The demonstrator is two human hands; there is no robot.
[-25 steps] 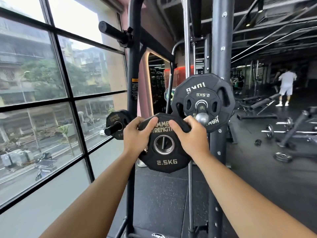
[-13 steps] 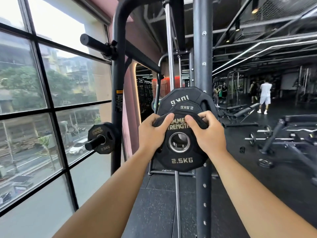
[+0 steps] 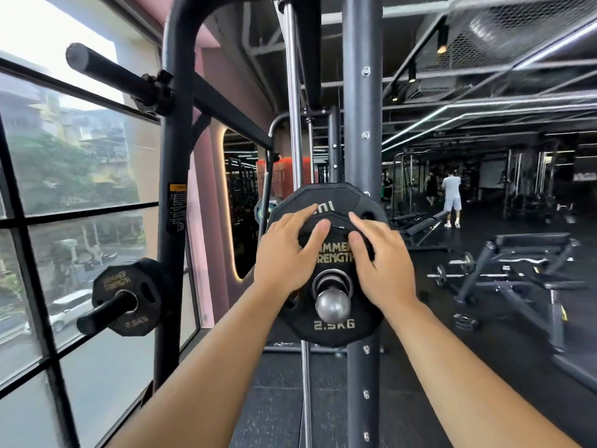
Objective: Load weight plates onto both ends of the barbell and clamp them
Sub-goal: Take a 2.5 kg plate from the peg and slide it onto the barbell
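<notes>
Both hands flat on 2.5 kg plate — bar end through

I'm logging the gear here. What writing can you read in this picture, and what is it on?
"AMMER / RENGTH" (start hidden by a hand) and "2.5KG": front plate on the bar end.
"HAMMER STRENGTH", "2.5KG": plate by the window.
Larger rear plate: upside-down marking, partly covered, unclear.
Post sticker: too small.

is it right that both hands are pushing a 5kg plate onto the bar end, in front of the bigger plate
Not quite. The head view shows the front plate marked 2.5KG, not 5kg. The rest holds: the left hand and right hand press on its face, the bar end pokes through its hole, and the bigger plate sits behind it.
</notes>
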